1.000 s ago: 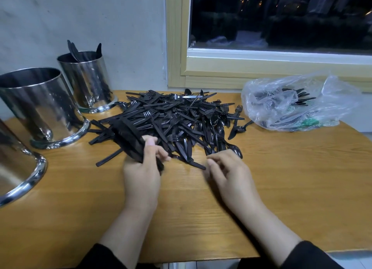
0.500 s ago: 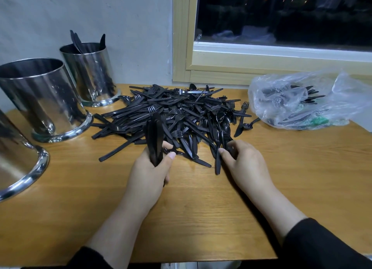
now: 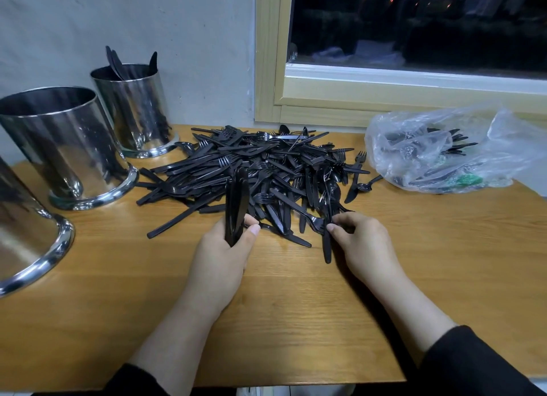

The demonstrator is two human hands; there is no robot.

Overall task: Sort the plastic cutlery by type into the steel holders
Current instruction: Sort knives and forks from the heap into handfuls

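1. Gripping a bundle of knives [image 3: 235, 200] upright, the left hand [image 3: 226, 256] sits at the cutlery pile [image 3: 260, 170] (mid-worktop).
2. Right hand [image 3: 362, 241] pinches one piece [image 3: 327, 233].
3. Steel holders [image 3: 65, 147] line the worktop's left edge.

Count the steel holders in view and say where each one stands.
3, all at the table's left: the far holder by the wall with cutlery in it, the middle holder nearer, the nearest holder cut off by the frame edge.
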